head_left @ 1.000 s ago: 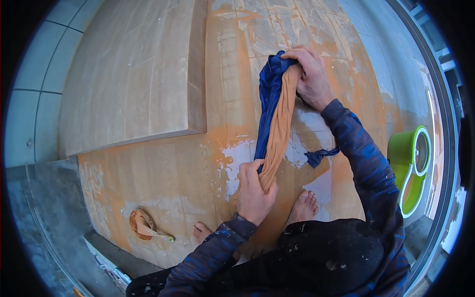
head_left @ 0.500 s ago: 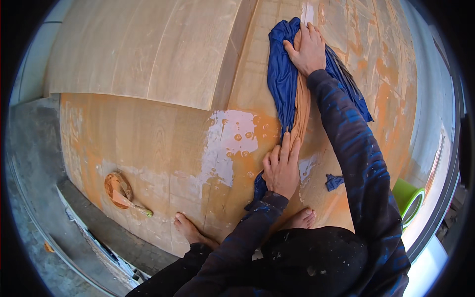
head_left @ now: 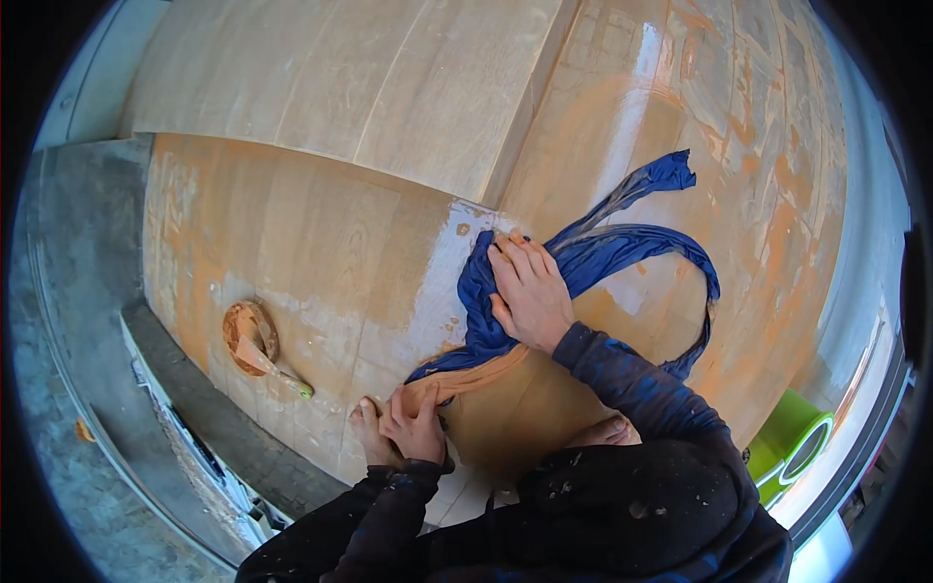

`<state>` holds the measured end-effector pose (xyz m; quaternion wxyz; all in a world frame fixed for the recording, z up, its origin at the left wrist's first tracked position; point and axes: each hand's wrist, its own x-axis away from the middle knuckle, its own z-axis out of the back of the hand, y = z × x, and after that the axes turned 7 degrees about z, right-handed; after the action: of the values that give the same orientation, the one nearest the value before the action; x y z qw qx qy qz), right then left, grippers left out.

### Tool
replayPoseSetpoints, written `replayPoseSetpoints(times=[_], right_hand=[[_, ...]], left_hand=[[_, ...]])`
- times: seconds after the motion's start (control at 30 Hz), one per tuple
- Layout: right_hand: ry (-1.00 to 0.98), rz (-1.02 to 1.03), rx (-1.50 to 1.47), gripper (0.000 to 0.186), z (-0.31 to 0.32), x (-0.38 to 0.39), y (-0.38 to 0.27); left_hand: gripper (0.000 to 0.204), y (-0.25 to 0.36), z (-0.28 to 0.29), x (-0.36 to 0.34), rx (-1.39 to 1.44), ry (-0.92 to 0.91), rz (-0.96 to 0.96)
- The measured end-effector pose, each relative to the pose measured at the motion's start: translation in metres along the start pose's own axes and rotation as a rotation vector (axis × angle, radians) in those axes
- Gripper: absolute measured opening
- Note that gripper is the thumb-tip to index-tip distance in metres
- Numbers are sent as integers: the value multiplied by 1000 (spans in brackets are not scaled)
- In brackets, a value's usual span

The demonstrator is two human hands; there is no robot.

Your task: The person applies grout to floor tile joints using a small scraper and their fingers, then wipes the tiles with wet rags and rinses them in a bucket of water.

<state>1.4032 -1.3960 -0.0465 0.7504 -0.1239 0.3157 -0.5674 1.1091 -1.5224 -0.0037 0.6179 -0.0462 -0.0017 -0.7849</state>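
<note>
My right hand [head_left: 530, 291] lies open on a bunched blue cloth [head_left: 481, 321], fingers stretched over it and pressing it to the stained wood-look floor [head_left: 389, 262]. Lower left, my left hand [head_left: 416, 428] rests on an orange cloth [head_left: 466, 384] beside my bare left foot [head_left: 374, 437], its fingers slightly bent and apart. The two cloths lie together between my hands. Long twisted ends of blue cloth loop out to the upper right, over patches of orange and whitish residue.
A round pan [head_left: 243, 321] with orange residue and a trowel-like tool [head_left: 287, 379] lie at left. A raised wooden step [head_left: 418, 97] spans the upper left. A dark ledge [head_left: 175, 350] runs along the left edge; a green bucket [head_left: 777, 447] stands at lower right.
Both hands have moved down and leftward with the cloths, which now lie diagonally and spread on the floor. Their stretched bundle has loosened, with blue ends looped to the right.
</note>
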Motion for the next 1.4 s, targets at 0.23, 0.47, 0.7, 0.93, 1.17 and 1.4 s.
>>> replayPoseSetpoints(times=[0.23,0.47,0.7,0.93,1.17,1.4], right_hand=[[25,-267,-162,60,-15,39,-102],[150,-282,197,82,11,48,-104],[399,-764,281,104,-3,8,-50],[556,-432,226,80,42,-74,110],[441,-888,837,71,54,-163,191],[380,-398,505,59,25,-228,281]], left_hand=[[82,4,-27,48,629,94,1350],[75,-80,-40,-65,426,601,1245],[80,-139,-16,-253,670,835,934],[73,-172,-7,-373,844,667,511],[89,-143,-11,-405,625,461,1374],[64,-218,-35,-500,742,648,928]])
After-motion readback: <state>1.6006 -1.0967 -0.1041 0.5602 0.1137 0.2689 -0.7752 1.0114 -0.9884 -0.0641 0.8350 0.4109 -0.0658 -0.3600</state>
